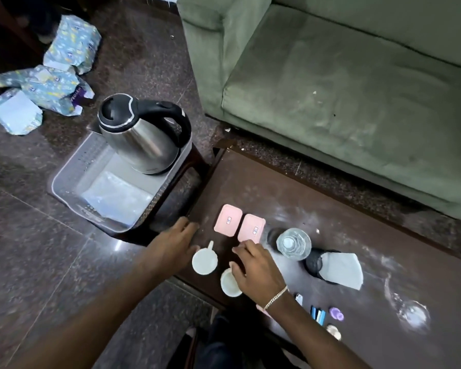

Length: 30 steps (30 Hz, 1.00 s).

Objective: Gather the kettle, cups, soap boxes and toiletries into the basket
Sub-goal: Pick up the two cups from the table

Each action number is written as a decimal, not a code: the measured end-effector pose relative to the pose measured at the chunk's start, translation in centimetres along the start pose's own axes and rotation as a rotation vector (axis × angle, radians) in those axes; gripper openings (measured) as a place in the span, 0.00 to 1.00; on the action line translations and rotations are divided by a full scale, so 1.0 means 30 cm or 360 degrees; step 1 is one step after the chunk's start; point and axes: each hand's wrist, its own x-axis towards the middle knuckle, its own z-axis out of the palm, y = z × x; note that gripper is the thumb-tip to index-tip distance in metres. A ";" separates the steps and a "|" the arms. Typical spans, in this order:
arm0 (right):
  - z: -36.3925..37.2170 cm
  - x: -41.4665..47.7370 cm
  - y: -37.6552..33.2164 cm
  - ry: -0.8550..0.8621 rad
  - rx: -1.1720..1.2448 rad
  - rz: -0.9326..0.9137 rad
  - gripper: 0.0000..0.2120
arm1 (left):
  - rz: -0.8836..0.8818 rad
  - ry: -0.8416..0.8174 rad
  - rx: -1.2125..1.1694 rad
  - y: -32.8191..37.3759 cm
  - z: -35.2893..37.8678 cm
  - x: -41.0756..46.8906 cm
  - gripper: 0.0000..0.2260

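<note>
Your right hand (256,265) is spread open, touching the small round white cup (230,283) beside the pink boxes (240,226). It's light and breakable; pinch its rim.

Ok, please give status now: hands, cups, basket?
Left hand open, beside one cup. Right hand on the other cup, grip unclear. Kettle already in basket. Soap boxes on table, nothing blocking.

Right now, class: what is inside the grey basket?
The steel kettle stands in the far end of the basket. A clear plastic sheet or bag lies on the floor of the basket. Whatever is beneath the kettle is hidden.
</note>
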 end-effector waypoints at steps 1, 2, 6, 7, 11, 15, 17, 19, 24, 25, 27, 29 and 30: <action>0.021 -0.028 0.018 -0.0025 -0.0013 0.0021 0.17 | -0.0026 -0.0083 0.0005 0.021 0.035 -0.002 0.26; 0.043 -0.054 0.030 -0.0056 -0.0036 0.0038 0.19 | -0.0051 -0.0153 0.0009 0.044 0.067 -0.005 0.28; 0.130 -0.126 0.024 -0.0241 -0.0227 0.0086 0.27 | -0.0161 -0.0285 0.0095 0.107 0.178 -0.023 0.36; 0.149 -0.137 0.016 -0.0275 -0.0286 0.0099 0.30 | -0.0192 -0.0296 0.0137 0.119 0.201 -0.025 0.36; 0.214 -0.145 -0.023 -0.0283 -0.0468 0.0176 0.36 | -0.0315 -0.0282 0.0174 0.137 0.267 -0.024 0.33; 0.250 -0.139 -0.034 -0.0291 -0.0516 0.0224 0.37 | -0.0347 -0.0228 0.0085 0.136 0.312 -0.023 0.29; 0.255 -0.135 -0.034 -0.0298 -0.0540 0.0213 0.34 | -0.0330 -0.0178 0.0067 0.134 0.321 -0.024 0.24; 0.249 -0.129 -0.036 -0.0291 -0.0572 0.0207 0.31 | -0.0329 -0.0146 0.0059 0.131 0.310 -0.026 0.22; 0.170 -0.105 -0.074 -0.0255 -0.0491 0.0198 0.34 | -0.0321 0.0019 -0.0065 0.116 0.183 -0.053 0.29; 0.146 -0.095 -0.089 -0.0229 -0.0457 0.0187 0.35 | -0.0316 0.0066 -0.0111 0.112 0.143 -0.063 0.29; 0.081 -0.059 -0.141 -0.0152 -0.0384 0.0131 0.35 | -0.0342 0.0179 -0.0250 0.088 0.044 -0.092 0.28; 0.006 -0.003 -0.211 -0.0047 -0.0296 0.0044 0.34 | -0.0376 0.0319 -0.0333 0.043 -0.063 -0.120 0.28; -0.027 0.025 -0.243 0.0020 -0.0253 0.0008 0.33 | -0.0387 0.0405 -0.0339 0.016 -0.106 -0.128 0.27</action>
